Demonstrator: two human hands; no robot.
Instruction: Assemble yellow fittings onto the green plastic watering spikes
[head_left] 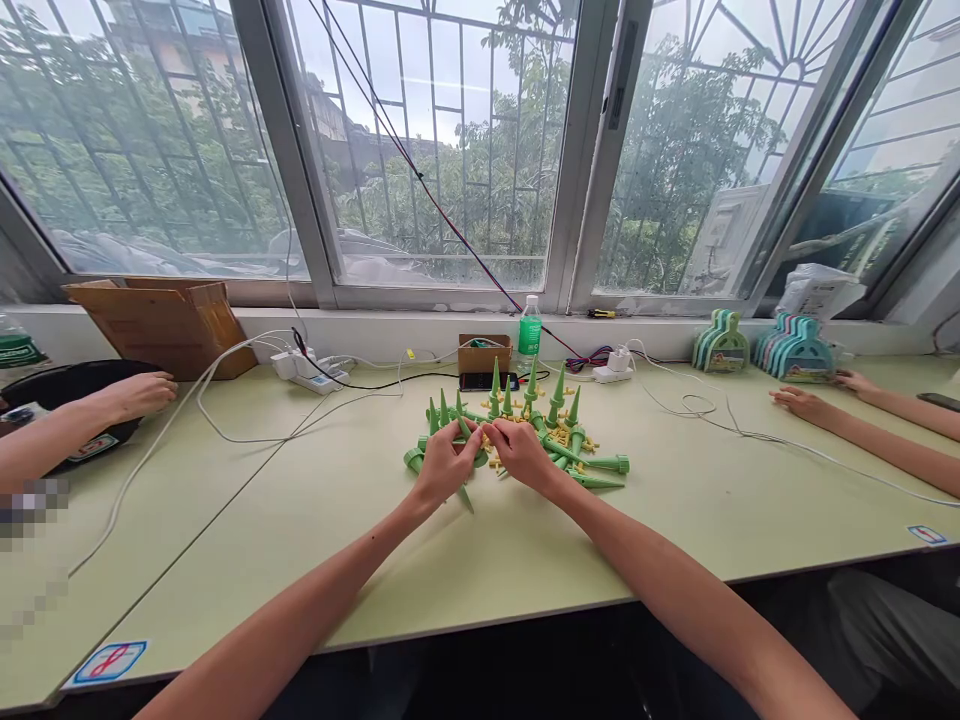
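Note:
My left hand (441, 468) is closed around a green plastic spike (466, 430), partly covered by the fingers. My right hand (525, 456) meets it fingertip to fingertip in a pinch; whatever sits between those fingers is too small and covered to make out. Around and behind both hands is a pile of green plastic spikes (556, 398), some standing upright on their caps, others lying down. Small yellow plastic pieces (589, 440) are scattered among them. One green spike (600, 481) lies right of my right hand, pointing right.
A green-labelled bottle (529, 332), a small cardboard box (472, 356) and a dark phone-like object (480, 381) stand behind the pile. White cables (281, 440) cross the table on both sides. Other people's hands rest at left (142, 397) and right (804, 404), near green and blue plastic pieces (806, 350).

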